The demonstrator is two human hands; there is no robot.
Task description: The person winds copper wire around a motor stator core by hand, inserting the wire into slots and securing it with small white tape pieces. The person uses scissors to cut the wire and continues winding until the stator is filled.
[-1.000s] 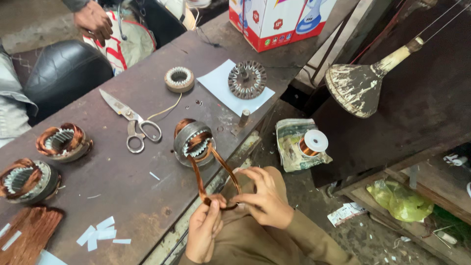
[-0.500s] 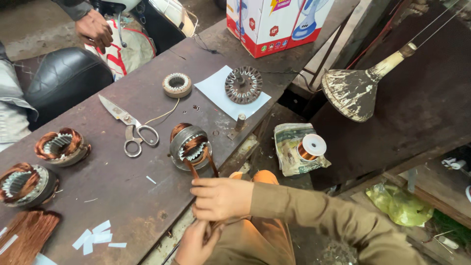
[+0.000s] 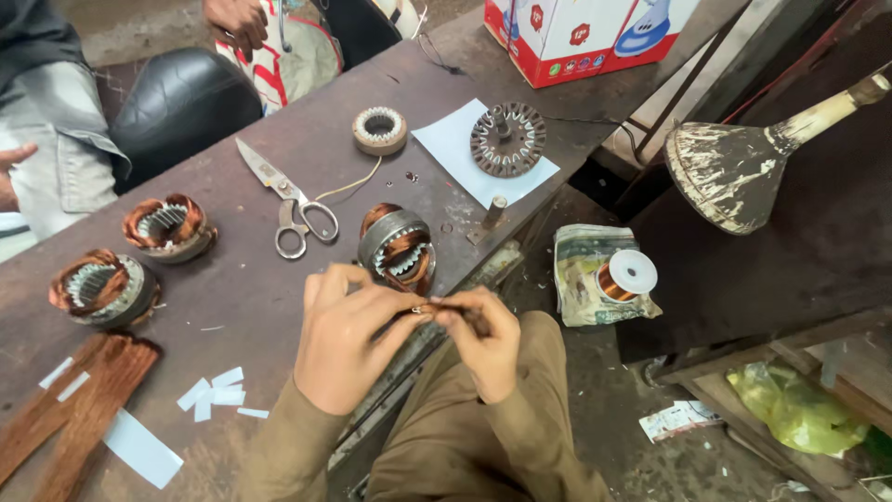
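A thin copper wire (image 3: 423, 309) is pinched between both grips, left hand (image 3: 348, 339) and right hand (image 3: 485, 342) clamped on it at the worktop (image 3: 279, 121) edge, just below the wound stator (image 3: 398, 249), scissors (image 3: 290, 200) lying nearby

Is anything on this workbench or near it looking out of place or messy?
Small white paper strips lie scattered on the bench near the left hand. A copper wire spool sits on the littered floor, not on the bench.

The small piece pinched between both hands' fingers (image 3: 420, 309) is too hidden (and tiny) to identify.
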